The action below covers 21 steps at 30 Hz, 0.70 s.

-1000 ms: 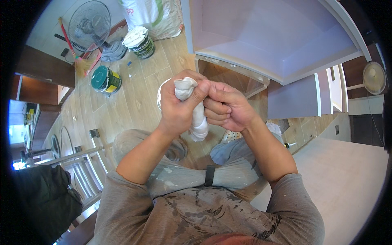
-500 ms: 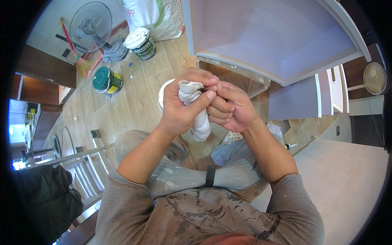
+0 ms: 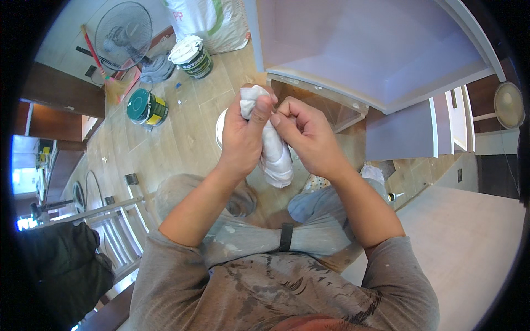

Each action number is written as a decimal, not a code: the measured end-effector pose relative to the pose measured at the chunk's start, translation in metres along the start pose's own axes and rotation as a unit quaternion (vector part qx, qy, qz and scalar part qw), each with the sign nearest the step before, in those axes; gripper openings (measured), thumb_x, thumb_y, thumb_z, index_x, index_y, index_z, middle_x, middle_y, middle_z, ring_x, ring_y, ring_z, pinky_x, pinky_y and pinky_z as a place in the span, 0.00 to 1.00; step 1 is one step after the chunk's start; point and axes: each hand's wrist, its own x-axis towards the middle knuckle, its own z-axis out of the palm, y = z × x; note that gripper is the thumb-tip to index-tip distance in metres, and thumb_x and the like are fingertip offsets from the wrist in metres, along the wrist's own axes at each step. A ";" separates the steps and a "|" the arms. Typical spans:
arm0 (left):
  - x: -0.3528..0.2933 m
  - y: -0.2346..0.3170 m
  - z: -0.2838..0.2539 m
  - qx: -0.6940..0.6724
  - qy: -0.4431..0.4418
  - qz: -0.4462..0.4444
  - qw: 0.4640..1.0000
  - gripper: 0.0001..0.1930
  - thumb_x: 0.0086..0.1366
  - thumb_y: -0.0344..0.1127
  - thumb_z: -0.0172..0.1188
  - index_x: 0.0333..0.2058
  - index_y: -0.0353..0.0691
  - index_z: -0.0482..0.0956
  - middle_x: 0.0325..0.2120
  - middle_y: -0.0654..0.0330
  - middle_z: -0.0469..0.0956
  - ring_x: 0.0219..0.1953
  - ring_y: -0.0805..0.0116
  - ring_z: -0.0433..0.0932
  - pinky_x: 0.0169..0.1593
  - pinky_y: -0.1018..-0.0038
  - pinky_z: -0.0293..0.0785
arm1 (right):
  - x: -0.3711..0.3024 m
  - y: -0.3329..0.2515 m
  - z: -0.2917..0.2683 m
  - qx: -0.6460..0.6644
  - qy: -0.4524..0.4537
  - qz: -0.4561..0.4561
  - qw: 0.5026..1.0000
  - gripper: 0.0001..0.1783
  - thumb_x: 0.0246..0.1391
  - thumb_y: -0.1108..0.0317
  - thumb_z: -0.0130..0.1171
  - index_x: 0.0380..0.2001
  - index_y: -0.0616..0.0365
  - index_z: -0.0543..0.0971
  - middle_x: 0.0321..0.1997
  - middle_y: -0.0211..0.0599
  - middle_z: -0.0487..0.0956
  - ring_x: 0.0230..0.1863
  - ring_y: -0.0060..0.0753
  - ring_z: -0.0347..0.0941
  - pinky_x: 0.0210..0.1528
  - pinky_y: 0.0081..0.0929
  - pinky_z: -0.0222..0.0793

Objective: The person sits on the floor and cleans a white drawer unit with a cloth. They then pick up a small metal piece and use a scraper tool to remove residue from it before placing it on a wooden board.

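Turned back-up since the earlier frame, the right hand (image 3: 307, 138) has its fingers drawn narrow at the right side of the white cloth roll (image 3: 276, 159). Far right, an open cabinet (image 3: 337, 49) is cut off. The roll, clasped by the left hand (image 3: 242, 138), lies between both, running near to far with its far end leaning left. Left fingers behind it are partly hidden; whether the right hand pinches cloth, I cannot tell.

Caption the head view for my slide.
Left grip around bundled white cloth, right grip beside it; fan and green tub beyond.
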 end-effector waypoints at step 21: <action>0.011 0.009 -0.015 -0.085 -0.029 -0.092 0.992 0.20 0.74 0.52 0.47 0.45 0.39 0.70 0.36 0.60 0.70 0.35 0.69 0.73 0.41 0.71 0.72 | 0.009 -0.004 -0.040 0.520 -0.162 -0.056 0.837 0.13 0.55 0.58 0.52 0.26 0.52 0.65 0.28 0.30 0.65 0.33 0.30 0.63 0.39 0.28 0.64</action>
